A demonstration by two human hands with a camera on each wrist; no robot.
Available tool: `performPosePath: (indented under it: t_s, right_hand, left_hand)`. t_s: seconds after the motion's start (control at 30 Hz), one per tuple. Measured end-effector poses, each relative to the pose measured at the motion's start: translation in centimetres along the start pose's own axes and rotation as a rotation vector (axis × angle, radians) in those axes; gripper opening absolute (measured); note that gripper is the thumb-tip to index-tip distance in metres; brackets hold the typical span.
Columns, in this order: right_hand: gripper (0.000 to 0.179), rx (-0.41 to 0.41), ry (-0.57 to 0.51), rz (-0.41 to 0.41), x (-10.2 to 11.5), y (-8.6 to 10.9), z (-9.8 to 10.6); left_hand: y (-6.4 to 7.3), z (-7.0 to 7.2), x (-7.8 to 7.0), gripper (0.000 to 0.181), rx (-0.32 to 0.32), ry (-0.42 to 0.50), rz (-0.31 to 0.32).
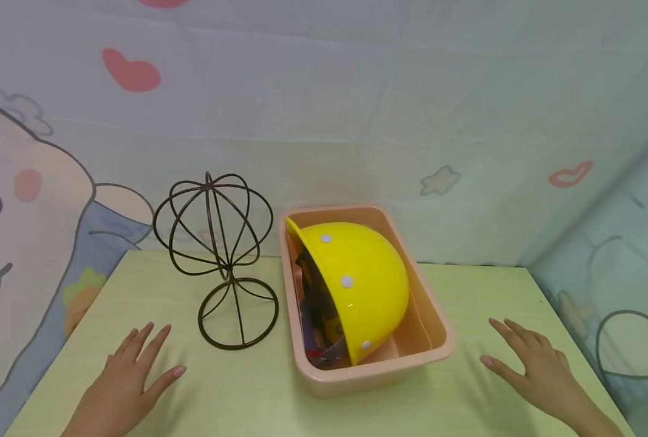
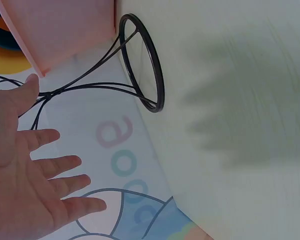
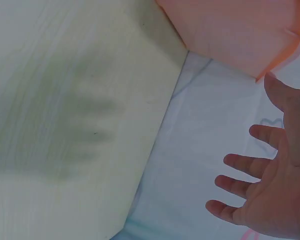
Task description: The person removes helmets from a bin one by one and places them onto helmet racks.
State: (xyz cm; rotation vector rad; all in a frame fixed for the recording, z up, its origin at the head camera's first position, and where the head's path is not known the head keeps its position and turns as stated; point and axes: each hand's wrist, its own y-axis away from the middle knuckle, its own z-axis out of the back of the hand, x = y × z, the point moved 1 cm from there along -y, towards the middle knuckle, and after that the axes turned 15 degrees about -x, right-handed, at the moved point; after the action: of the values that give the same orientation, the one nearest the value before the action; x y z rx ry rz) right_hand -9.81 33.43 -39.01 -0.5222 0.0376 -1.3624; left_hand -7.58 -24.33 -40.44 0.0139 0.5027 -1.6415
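The left hand (image 1: 120, 382) hovers, fingers spread, near a wire stand (image 1: 230, 272); a yellow helmet (image 1: 375, 273), its white dots (image 1: 347, 281) visible only in the head view, lies tilted inside a pink tub (image 1: 378, 368); and the right hand (image 1: 543, 371) hovers, likewise spread, over the table (image 1: 236, 391).

The right hand (image 3: 282, 180) is held in the air, with its fingers (image 3: 240, 189) spread apart. To its left, part of a pink tub (image 3: 235, 30) is seen on the pale tabletop (image 3: 125, 65). A dim shadow (image 3: 55, 120) is cast nearer. Past the far edge, a whitish cloth (image 3: 185, 145) with drawn lines is seen.
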Motion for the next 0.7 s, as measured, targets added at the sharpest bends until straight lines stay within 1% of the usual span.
performPosePath:
  t_s: [0.17,0.3,0.43,0.53,0.7]
  right_hand:
    - [0.058,-0.026,-0.174,0.033,0.8,-0.9,0.9]
    - [0.055,0.008,-0.286,0.042,1.6,-1.6,1.4]
    - [0.050,0.043,-0.304,0.049,2.3,-2.1,1.6]
    - [0.046,0.070,-0.327,0.070,2.8,-2.6,1.7]
    - [0.040,0.119,-0.415,0.091,3.7,-3.6,1.8]
  left_hand:
    - [0.0,0.5,-0.9,0.073,-0.034,0.095,0.025]
    - [-0.2,0.8,-1.9,0.070,-0.043,0.162,0.031]
    - [-0.2,1.1,-2.8,0.067,-0.056,0.197,0.023]
    - [-0.2,1.3,-3.5,0.064,-0.081,0.216,0.008]
    - [-0.4,1.4,-4.6,0.062,-0.099,0.235,-0.019]
